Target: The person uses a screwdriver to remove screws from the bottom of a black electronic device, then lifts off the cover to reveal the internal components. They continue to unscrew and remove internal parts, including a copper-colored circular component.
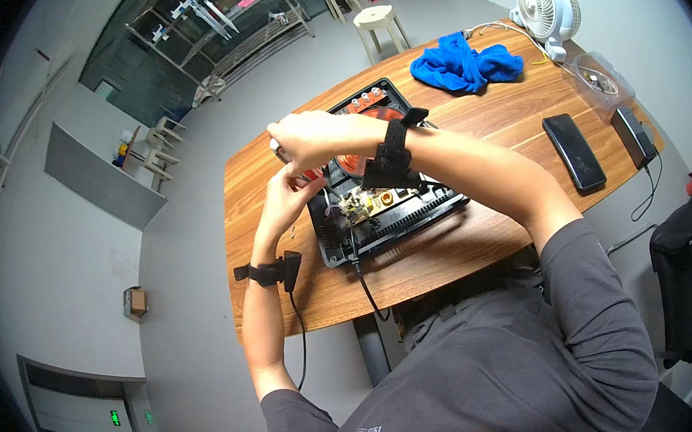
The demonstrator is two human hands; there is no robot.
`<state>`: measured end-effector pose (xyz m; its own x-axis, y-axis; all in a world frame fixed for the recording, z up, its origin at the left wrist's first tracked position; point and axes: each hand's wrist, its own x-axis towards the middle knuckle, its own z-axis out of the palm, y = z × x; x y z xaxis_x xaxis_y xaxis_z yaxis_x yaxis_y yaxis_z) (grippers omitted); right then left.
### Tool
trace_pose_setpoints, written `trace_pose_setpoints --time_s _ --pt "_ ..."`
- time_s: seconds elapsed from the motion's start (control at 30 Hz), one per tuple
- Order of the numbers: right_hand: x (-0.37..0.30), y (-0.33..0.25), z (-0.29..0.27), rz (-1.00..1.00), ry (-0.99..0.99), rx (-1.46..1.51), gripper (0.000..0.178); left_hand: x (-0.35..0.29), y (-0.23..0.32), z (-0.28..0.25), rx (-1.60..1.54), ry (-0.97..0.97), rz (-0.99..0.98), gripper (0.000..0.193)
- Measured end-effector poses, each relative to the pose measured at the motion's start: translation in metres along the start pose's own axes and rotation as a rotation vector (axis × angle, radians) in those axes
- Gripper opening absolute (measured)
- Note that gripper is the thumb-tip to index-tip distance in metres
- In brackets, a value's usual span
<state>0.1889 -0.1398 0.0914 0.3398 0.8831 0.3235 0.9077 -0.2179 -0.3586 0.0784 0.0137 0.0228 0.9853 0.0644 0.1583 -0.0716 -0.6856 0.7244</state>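
Observation:
An opened black appliance housing (337, 254), seemingly an induction cooker base, lies at an angle on the table. Inside it sit a reddish-brown coil (350, 165) and a circuit board (378, 201) with wires. My right hand (310, 137) reaches across above the housing's left side, closed round a screwdriver-like hand tool (276, 146); only its pale end clearly shows beside the fist. Just below, my left hand (283, 197) is at the housing's left edge, thumb and fingers pinched near red and white wires. What lies between those fingers is hidden.
A blue cloth (464, 64) lies at the table's far side, near a white fan (544, 9). To the right are a phone (574, 153), a clear plastic box (598, 83) and a black adapter (634, 136). A black cable (361, 276) runs off the near table edge.

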Motion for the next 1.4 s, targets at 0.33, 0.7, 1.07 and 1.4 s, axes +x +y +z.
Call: trace_pose_setpoints --time_s 0.33,0.7,1.07,1.4 --pt "-0.009 -0.002 0.011 0.000 0.106 0.123 0.056 -0.002 -0.004 0.003 -0.065 0.027 -0.024 0.018" --pt "-0.005 -0.001 0.010 0.012 0.086 0.182 0.048 -0.001 0.002 0.013 0.490 -0.231 -0.034 0.018" --pt "-0.004 -0.002 0.000 0.004 0.103 0.216 0.050 -0.004 0.006 0.009 0.387 -0.230 -0.020 0.019" --pt "-0.006 -0.012 -0.012 -0.026 0.235 0.257 0.048 -0.012 -0.001 -0.004 0.299 -0.112 0.018 0.018"
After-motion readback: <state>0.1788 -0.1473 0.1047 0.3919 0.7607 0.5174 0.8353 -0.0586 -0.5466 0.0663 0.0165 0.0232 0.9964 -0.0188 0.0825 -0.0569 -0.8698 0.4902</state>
